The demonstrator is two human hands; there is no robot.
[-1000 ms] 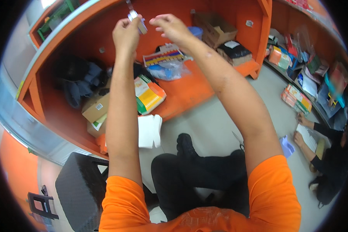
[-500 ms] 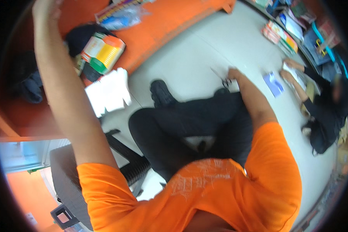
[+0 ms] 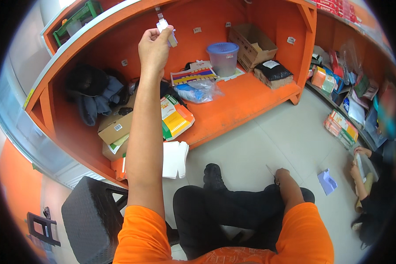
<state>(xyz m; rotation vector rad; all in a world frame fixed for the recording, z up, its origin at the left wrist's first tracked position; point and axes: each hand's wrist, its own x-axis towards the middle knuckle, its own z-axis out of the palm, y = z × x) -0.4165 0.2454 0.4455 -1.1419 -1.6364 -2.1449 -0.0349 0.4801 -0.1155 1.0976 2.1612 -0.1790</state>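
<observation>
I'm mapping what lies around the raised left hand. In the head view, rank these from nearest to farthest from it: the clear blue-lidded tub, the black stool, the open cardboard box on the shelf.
1. Clear blue-lidded tub, to the right of the left hand.
2. Open cardboard box, farther right against the shelf's back wall.
3. Black stool, far below by the person's left side.

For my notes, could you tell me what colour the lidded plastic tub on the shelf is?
The tub is translucent grey with a blue lid, best seen in the head view.

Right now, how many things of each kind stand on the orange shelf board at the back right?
Open cardboard box: 1
Clear plastic tub with blue lid: 1
Black wrapped package: 1
Clear plastic bag: 1
Total: 4
</observation>
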